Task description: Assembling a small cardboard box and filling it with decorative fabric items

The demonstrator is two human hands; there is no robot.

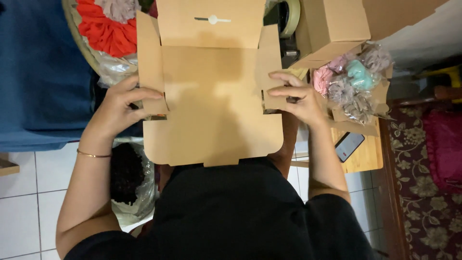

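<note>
A flat, unfolded brown cardboard box blank (211, 96) lies across my lap, its lid panel with a slot pointing away from me. My left hand (118, 108) pinches the left side flap near its lower corner. My right hand (296, 96) grips the right side flap with fingers curled over its edge. Both side flaps stand partly raised.
An assembled cardboard box (332, 26) stands at upper right above an open box of bagged pastel scrunchies (356, 82). A phone (349, 146) lies on a wooden board. Red and grey scrunchies (108, 24) fill a basket upper left. A clear bag of dark items (127, 178) sits on the tiled floor. A tape roll (290, 17) lies behind.
</note>
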